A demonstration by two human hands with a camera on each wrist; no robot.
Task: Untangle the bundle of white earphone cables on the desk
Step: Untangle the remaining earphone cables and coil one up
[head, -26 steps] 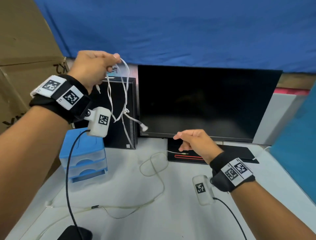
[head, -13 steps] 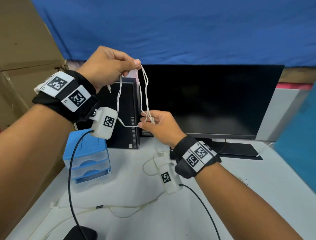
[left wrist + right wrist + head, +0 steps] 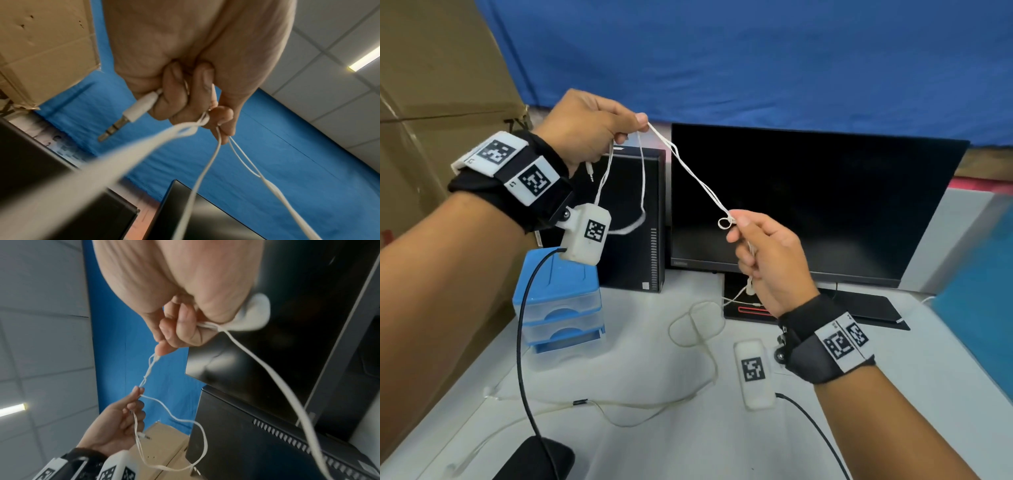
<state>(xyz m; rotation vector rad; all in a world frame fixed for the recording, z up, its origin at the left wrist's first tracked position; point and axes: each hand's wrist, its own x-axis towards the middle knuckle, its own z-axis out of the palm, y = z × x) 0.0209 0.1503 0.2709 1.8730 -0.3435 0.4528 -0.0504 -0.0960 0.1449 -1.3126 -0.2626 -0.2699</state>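
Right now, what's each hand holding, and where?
Both hold the white earphone cable: left hand pinches the upper strands near the jack plug; right hand pinches a small loop.

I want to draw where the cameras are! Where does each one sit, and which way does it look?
Head: on the person's head, looking down at the desk; both forearms, left hand and right hand show.
Left wrist: under the left hand, looking up along the fingers at the audio plug and ceiling.
Right wrist: under the right hand, looking up; the left hand shows too.
Shared: all three see the white earphone cable and the monitor.
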